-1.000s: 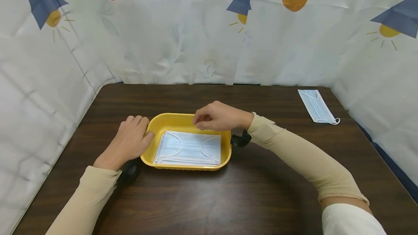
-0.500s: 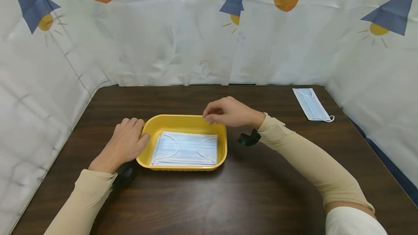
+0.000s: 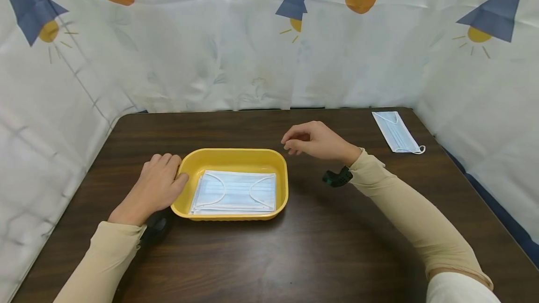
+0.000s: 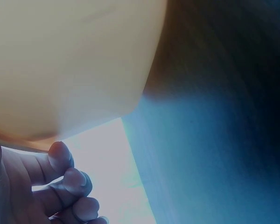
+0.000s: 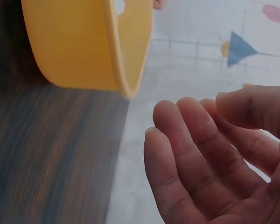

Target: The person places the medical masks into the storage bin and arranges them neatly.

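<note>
A yellow plastic basket sits on the table with a stack of light blue face masks lying inside it. My left hand grips the basket's left rim, thumb over the inner side and fingers outside; in the left wrist view its fingers curl beside the rim. To the right of the basket, my right hand hovers above the table, loosely bent and holding nothing. The right wrist view confirms bare fingers, apart from the basket wall. Another face mask lies near the table's back right corner.
The dark wooden table spreads in front of the basket. White curtains printed with lamps and bulbs hang behind it and along both sides. Each wrist carries a small black camera, such as the right one.
My right hand has moved right, from above the basket to beyond its right edge. The left hand keeps its grip on the rim. The whole view has shifted slightly.
</note>
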A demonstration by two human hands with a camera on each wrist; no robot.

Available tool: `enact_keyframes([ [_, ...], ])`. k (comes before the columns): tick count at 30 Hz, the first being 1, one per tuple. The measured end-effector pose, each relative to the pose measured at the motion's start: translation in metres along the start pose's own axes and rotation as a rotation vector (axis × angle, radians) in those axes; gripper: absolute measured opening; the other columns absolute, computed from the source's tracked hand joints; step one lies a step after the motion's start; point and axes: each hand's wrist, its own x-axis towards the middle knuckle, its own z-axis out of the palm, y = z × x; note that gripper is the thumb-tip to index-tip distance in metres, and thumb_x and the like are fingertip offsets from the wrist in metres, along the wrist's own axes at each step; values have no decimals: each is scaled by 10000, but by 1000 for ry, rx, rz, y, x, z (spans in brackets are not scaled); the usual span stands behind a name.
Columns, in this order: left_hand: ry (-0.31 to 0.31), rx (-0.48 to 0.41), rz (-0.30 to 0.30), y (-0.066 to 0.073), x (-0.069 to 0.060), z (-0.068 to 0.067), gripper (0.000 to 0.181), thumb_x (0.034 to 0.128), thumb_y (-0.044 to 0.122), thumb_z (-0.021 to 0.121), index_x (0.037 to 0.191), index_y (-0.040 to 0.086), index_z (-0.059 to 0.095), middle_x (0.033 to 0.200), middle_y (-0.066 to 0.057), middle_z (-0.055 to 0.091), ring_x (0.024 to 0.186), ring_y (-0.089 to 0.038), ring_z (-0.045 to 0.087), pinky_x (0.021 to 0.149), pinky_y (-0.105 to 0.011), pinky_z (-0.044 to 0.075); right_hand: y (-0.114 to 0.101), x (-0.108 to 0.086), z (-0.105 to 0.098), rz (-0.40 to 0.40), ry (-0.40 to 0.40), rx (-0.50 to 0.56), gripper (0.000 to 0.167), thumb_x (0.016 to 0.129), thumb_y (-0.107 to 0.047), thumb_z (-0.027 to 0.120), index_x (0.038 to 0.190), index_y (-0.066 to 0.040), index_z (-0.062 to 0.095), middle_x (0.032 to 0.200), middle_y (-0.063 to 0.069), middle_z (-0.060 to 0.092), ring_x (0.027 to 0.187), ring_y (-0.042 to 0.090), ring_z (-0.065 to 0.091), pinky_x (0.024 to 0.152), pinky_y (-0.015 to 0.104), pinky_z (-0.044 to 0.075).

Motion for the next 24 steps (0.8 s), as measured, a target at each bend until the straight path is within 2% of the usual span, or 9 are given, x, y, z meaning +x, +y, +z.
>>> enact_keyframes([
  [5, 2, -4, 1, 0, 0, 0, 217, 958, 190, 480, 968, -6, 572, 869, -130, 555, 899, -357, 463, 743, -441, 341, 14, -9, -6, 38, 63, 45, 168, 1012, -196, 646, 1146, -128, 722, 1098, 179, 753, 973, 391, 741, 878, 532, 602],
  [14, -10, -2, -6, -1, 1, 0, 227, 961, 194, 479, 981, -12, 574, 869, -127, 553, 899, -351, 459, 742, -424, 330, 41, -27, -24, 88, 208, 47, 206, 1032, -245, 624, 1171, -117, 705, 1133, 227, 740, 1009, 418, 725, 867, 495, 608],
  [20, -12, -6, -5, -1, 1, 0, 225, 960, 193, 485, 981, -13, 572, 863, -124, 547, 901, -355, 457, 742, -423, 326, 62, -42, -40, 140, 338, 67, 236, 1033, -279, 622, 1184, -116, 701, 1113, 210, 747, 966, 345, 736, 821, 382, 611],
  [24, -18, -9, -12, -1, 1, -1, 225, 962, 195, 484, 982, -12, 571, 864, -123, 545, 904, -353, 454, 747, -421, 322, 76, -50, -49, 162, 417, 56, 231, 1041, -258, 608, 1184, -101, 699, 1050, 106, 759, 906, 254, 742, 781, 319, 596],
])
